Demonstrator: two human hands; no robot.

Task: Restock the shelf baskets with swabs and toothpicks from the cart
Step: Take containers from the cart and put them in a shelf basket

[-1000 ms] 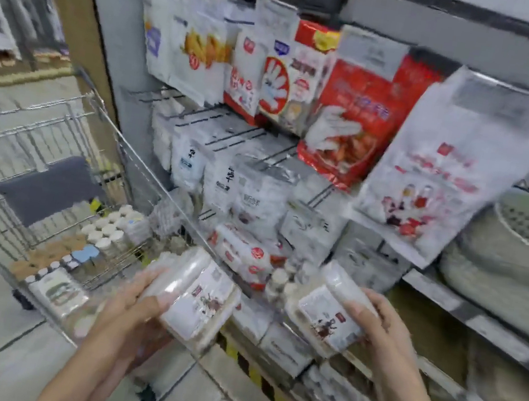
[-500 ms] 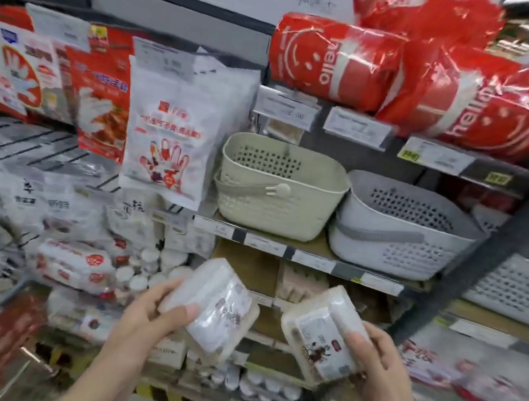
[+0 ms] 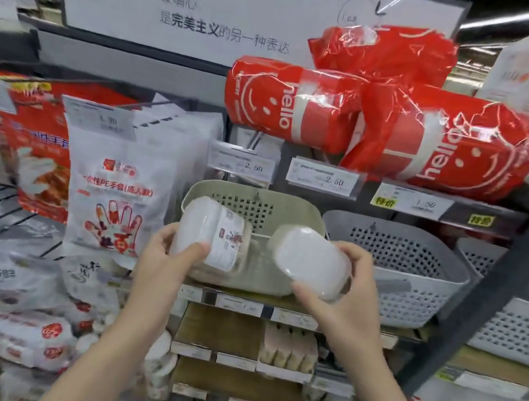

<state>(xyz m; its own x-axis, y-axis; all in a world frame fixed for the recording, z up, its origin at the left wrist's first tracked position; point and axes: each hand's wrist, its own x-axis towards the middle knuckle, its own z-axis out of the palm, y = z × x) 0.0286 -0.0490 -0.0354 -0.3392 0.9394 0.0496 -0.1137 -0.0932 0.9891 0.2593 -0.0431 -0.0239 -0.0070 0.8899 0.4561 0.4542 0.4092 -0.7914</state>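
Note:
My left hand [image 3: 166, 254] grips a clear plastic box of swabs [image 3: 213, 232] with a white label. My right hand [image 3: 352, 285] grips a second clear plastic box [image 3: 311, 259], turned so its plain side faces me. Both boxes are held up in front of the beige perforated basket [image 3: 256, 199] on the middle shelf, at about its rim height. A grey perforated basket [image 3: 396, 256] stands right of the beige one, and a third pale basket [image 3: 520, 327] lies further right. The cart is out of view.
Red "hello" tissue packs [image 3: 372, 120] lie on the shelf above, over price tags [image 3: 325, 178]. Hanging glove packets [image 3: 120, 184] crowd the left side. Small boxed goods [image 3: 288, 346] fill the lower shelves. A dark shelf upright [image 3: 490, 298] slants down on the right.
The view has swung from the cart to the shelf and moved closer. Both hands have raised their boxes up to the beige basket, and the right box has turned label-away.

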